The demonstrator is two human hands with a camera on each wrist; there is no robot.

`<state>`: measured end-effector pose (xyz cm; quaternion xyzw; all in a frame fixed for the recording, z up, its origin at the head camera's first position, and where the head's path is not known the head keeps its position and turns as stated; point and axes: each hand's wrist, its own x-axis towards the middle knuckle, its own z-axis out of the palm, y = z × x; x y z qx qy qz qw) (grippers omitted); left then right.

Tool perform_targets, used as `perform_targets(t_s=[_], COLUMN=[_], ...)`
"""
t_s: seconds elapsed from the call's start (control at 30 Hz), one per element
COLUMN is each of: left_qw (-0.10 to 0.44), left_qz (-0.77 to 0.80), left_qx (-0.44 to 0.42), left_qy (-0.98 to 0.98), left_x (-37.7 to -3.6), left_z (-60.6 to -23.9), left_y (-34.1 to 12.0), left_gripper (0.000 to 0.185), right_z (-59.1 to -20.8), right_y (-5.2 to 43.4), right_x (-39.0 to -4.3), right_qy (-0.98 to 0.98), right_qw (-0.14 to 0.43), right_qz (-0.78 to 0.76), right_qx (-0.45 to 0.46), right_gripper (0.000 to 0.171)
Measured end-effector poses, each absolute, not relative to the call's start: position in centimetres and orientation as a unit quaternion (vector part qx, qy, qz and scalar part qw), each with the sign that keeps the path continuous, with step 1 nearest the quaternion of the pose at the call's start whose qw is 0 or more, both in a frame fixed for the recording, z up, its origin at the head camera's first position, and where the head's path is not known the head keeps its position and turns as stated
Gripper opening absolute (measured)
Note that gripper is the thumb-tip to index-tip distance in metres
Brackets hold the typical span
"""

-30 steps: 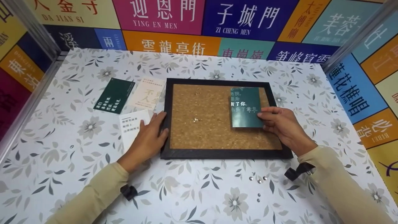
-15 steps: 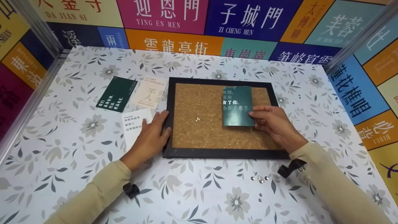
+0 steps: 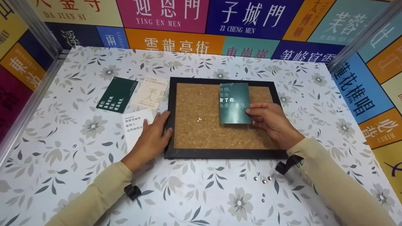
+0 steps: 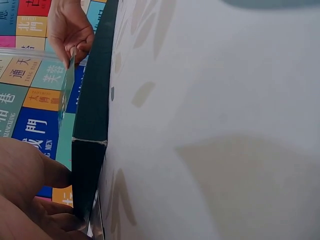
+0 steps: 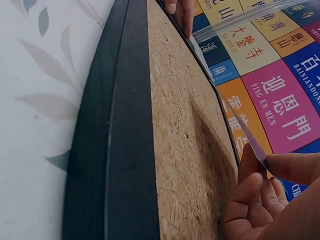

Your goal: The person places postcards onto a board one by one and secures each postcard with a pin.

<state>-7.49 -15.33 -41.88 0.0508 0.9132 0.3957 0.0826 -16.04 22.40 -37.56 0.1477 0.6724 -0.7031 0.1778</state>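
A green card (image 3: 234, 110) with white lettering is pinched at its right edge between the thumb and fingers of my right hand (image 3: 273, 122). It hovers over the right half of a cork board (image 3: 201, 138) with a black frame. In the right wrist view the card (image 5: 245, 127) is seen edge-on, apart from the cork, and a shadow lies on the cork. My left hand (image 3: 149, 141) rests at the frame's left side, fingertips touching the frame (image 4: 90, 170). Under that hand a white card (image 3: 132, 127) is partly covered.
Left of the board lie a dark green card (image 3: 116, 94) and a beige card (image 3: 150, 94). Several silver pins (image 3: 264, 181) sit on the floral tabletop in front, and small metal pins (image 3: 199, 119) on the cork. A panelled wall (image 3: 176, 44) with lettering stands behind.
My right hand has carried the green card leftward and slightly toward the back over the board. The left hand has stayed at the frame's left side.
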Motion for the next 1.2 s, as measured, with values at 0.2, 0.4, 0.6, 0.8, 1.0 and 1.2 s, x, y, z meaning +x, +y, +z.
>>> perform_targets(t_s=[0.2,0.4,0.6,0.8,1.0,1.2], left_qw=[0.070,0.066,0.049,0.046,0.054,0.039], left_qz=[0.399,0.400,0.411,0.409,0.405,0.407], left_qx=[0.049,0.059,0.066,0.072,0.067,0.070], left_qy=[0.913,0.912,0.908,0.909,0.910,0.910], left_x=[-7.3,-7.3,-7.4,-7.3,-7.5,-7.8], left_z=[-42.0,-42.1,-42.6,-42.6,-42.6,-44.0], left_y=[-15.4,-15.6,-15.8,-15.8,-15.8,-15.8], left_gripper=[0.064,0.064,0.064,0.063,0.064,0.063], right_z=[-37.6,-37.9,-38.3,-38.6,-38.7,-39.0], right_y=[21.5,20.8,20.2,19.6,19.1,18.5], right_x=[-16.3,-16.4,-16.4,-16.5,-16.4,-16.7], right_qy=[0.679,0.680,0.679,0.682,0.682,0.690], right_qw=[0.182,0.194,0.202,0.197,0.201,0.193], right_qz=[-0.696,-0.693,-0.694,-0.693,-0.694,-0.687], right_qx=[0.147,0.138,0.131,0.127,0.113,0.119], right_gripper=[0.024,0.017,0.017,0.019,0.019,0.020])
